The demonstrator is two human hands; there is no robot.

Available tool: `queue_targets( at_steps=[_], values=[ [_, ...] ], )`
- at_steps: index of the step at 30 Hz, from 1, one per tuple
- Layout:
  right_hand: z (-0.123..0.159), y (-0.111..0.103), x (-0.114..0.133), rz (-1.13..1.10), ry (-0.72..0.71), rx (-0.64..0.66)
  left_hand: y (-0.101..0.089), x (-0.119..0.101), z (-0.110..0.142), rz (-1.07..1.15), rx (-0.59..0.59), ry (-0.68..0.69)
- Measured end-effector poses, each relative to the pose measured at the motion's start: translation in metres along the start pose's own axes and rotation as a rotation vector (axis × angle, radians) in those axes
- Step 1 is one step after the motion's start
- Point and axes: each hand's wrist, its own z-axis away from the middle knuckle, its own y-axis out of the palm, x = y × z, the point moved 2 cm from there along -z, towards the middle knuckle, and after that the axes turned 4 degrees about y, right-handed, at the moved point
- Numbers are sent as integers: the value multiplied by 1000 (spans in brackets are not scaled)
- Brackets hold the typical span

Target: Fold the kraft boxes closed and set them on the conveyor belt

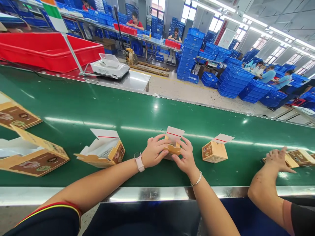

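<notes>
In the head view, a small cardboard box [173, 149] stands on the green belt with its white, red-striped flap [175, 132] raised. My left hand [155, 151], below a pink-banded watch, grips the box's left side with fingers curled over the top edge. From the right, my right hand [186, 156] holds the same box, thumb at its front and fingers near the flap. Both hands hide most of its sides. Left of me sits an open box [115, 153] with something pale inside. To the right is another small box [215, 152], flap up.
A co-worker's hand [277, 160] rests by a printed box [301, 157] at far right. Larger open boxes [34, 162] stand at left on the green belt [147, 111]. Beyond are a white scale [110, 68], a red bin [56, 54] and stacked blue crates [192, 49].
</notes>
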Motion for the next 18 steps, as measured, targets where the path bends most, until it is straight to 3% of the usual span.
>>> queue_targets(
  at_steps=[3,5,7,10,12,15,18],
  values=[
    [2,1,4,-155,168,-120,11,-8,-8,169,-115,-95],
    [3,2,5,-282,364,-238,16,-13,-14,282,-237,-219],
    [3,2,4,-383,565,-310,19,-17,-21,355,-265,-342],
    [2,0,3,-487,771,-311,22,-21,-31,366,-152,-452],
    [1,-2,4,-561,871,-336,23,-23,-35,368,-141,-476],
    [1,-4,7,-707,1070,-407,27,-24,-37,467,-312,-505],
    [0,-8,8,-807,1259,-410,35,-25,-39,667,-413,-658]
  ],
)
